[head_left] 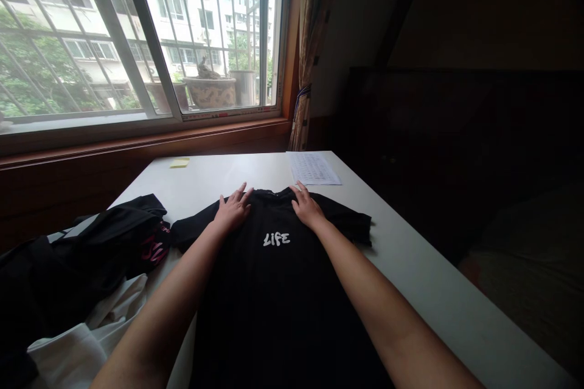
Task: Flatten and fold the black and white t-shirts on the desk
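A black T-shirt [274, 298] with white lettering on its chest is spread out on the white table [401, 249], its collar toward the far edge and its sleeves out to both sides. My left hand [233, 206] lies on the shirt at the left shoulder, fingers apart and holding nothing. On the other side of the collar, my right hand [307, 205] rests on the cloth with its fingers spread, also holding nothing.
Black and white clothes [91, 255] are heaped at the left. A printed sheet [314, 169] and a yellow sticky note [179, 162] lie near the far edge. Beyond are a barred window [205, 115] and a tied curtain [305, 73].
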Available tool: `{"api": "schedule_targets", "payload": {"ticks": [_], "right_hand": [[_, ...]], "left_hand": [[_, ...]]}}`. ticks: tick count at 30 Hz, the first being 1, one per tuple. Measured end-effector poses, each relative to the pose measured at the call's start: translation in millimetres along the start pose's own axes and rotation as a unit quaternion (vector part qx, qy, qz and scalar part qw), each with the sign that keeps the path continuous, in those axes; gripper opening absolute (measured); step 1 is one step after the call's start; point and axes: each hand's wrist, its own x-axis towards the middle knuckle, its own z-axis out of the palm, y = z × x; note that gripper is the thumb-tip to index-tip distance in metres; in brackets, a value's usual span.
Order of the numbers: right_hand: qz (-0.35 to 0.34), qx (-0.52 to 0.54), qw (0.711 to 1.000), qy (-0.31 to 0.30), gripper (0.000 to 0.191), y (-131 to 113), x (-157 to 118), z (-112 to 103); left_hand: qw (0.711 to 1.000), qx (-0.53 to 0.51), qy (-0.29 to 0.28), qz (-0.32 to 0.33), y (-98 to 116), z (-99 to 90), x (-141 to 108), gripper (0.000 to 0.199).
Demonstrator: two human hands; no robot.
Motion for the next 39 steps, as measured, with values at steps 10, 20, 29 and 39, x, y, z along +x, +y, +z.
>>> {"api": "schedule_targets", "payload": {"ticks": [10, 20, 29, 39], "right_hand": [[-0.021, -0.012, 0.999, -0.023, 0.035, -2.4, -3.2, -5.6], [-0.008, -0.039, 0.988, -0.147, 0.064, 27.0, -6.3, -16.9], [0.054, -0.06, 0.984, -0.161, 0.073, 87.7, -31.8, -43.9], [0.119, -0.044, 0.991, -0.035, 0.055, 159.3, -67.5, -61.3]], "left_hand": [[0.998, 0.005, -0.015, 0.054, -6.4, -4.7, -10.3, 0.046], [0.994, 0.022, -0.09, -0.059, -52.1, -11.1, -26.0, 0.065], [0.988, 0.042, -0.084, -0.126, -91.7, -15.0, -50.9, 0.063], [0.991, 0.015, 0.021, -0.134, -116.7, -5.6, -57.8, 0.054]]}}
